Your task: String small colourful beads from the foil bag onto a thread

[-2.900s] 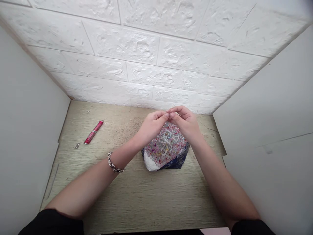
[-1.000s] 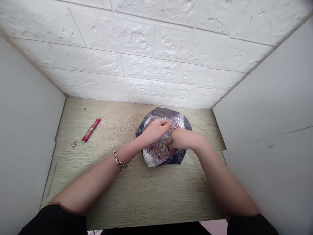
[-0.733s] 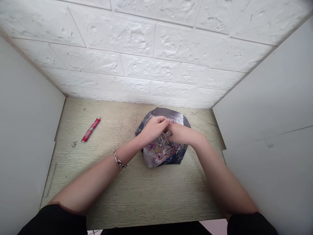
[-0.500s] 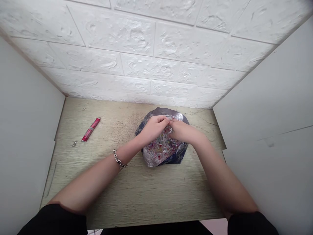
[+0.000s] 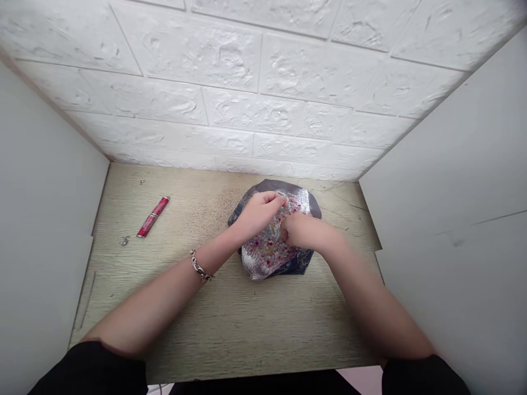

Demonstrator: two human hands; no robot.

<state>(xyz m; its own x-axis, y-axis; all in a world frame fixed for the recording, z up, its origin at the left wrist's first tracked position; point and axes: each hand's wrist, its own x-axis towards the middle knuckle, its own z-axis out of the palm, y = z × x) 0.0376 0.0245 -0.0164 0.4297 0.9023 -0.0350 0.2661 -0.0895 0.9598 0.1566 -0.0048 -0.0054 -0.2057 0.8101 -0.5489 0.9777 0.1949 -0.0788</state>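
Many small beads (image 5: 269, 248), mostly clear and pink with some red and yellow, lie in an opened silvery bag (image 5: 302, 200) with dark blue outer sides. Over the far left part of the bag is my left hand (image 5: 259, 213), thumb and forefinger pinched together on something too small to make out. My right hand (image 5: 302, 230) is over the right part of the beads, its fingers curled down towards them. The right fingertips are partly hidden, and what they hold, if anything, does not show.
A red tube-like packet (image 5: 153, 217) lies on the wooden table (image 5: 197, 329) at left, with small metal pieces (image 5: 124, 241) near it. A white brick-pattern wall (image 5: 230, 104) closes the back; pale panels (image 5: 448, 208) stand on both sides. Thin threads (image 5: 340, 206) lie at back right.
My right hand has drawn away from my left fingertips, moving down and nearer over the beads. The left hand stays in almost the same place, still pinched.
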